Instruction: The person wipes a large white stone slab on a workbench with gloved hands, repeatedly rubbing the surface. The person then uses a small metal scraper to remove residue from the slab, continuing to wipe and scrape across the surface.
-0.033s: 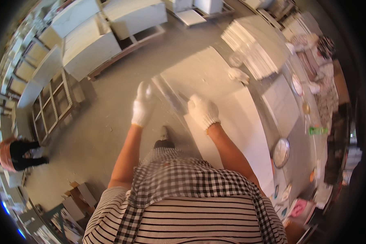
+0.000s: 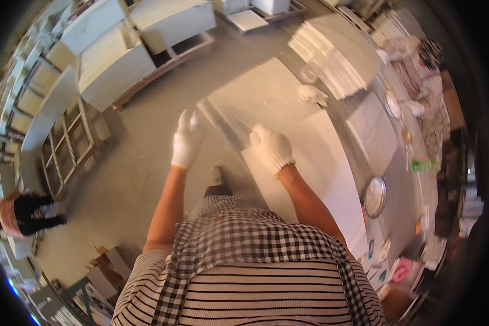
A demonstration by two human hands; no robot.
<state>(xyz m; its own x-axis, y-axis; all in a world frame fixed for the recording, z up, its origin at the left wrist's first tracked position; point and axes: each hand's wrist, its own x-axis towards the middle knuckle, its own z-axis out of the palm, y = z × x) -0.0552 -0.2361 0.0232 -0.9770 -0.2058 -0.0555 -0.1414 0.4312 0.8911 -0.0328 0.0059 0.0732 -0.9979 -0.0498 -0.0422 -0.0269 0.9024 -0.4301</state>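
My left hand [image 2: 186, 140], in a white knit glove, hangs over the floor left of a pale slab. Its fingers point forward, somewhat blurred, and seem apart with nothing held. My right hand [image 2: 271, 146], gloved the same way, is closed above the white board [image 2: 315, 168]. From its left side sticks a thin, faint blade; the handle is hidden in the fist, and I cannot tell the tool's exact kind. A greyish strip-like edge [image 2: 218, 120] of the pale slab [image 2: 255, 87] runs between the two hands.
A stack of pale slabs [image 2: 339, 57] stands at the far right, with a crumpled white glove [image 2: 313, 95] near it. A round metal dish [image 2: 375, 196] lies to the right. Large pale blocks [image 2: 117, 68] and a metal frame [image 2: 70, 144] stand left. Another person [image 2: 30, 213] is at far left.
The whole view has shifted slightly. The blade at my right fist shows more faintly now, and my left fingers look closer together. Both hands keep nearly the same places.
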